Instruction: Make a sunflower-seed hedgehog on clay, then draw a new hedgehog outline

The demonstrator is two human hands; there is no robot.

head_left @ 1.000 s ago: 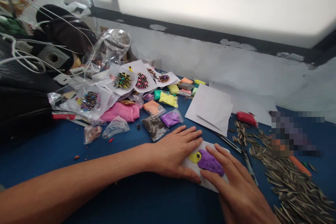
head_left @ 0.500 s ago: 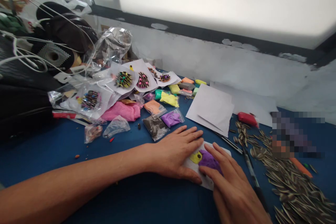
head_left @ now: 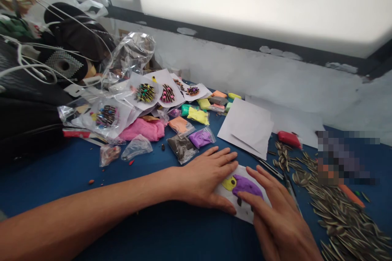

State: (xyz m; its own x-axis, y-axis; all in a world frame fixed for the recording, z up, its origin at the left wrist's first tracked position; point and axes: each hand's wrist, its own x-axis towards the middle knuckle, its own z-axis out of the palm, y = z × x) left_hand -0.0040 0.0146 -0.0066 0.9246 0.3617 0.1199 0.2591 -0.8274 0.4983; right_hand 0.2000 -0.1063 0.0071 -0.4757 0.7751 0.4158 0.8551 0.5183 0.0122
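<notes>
A white paper card (head_left: 244,213) lies on the blue table, bearing a flat clay figure with a yellow clay head (head_left: 228,184) and a purple clay body (head_left: 247,186). The head has a dark eye, and small dark bits show under the body. My left hand (head_left: 208,179) rests flat on the card's left side, fingers outstretched. Over the card's right side is my right hand (head_left: 275,208), fingers apart, a fingertip at the purple clay's lower edge. It covers the card's right part. Neither hand grips anything.
Sunflower seeds (head_left: 343,216) spread at right beside a pen (head_left: 292,191) and a red clay packet (head_left: 289,139). White paper sheets (head_left: 245,124) lie behind the hands. Several bagged clays, including a purple packet (head_left: 201,137), sit left of them. Seed-studded clay pictures (head_left: 145,93) stand farther back.
My right hand has shifted slightly right and toward me, uncovering more of the purple body and the dark bits below it. My left hand stays in place.
</notes>
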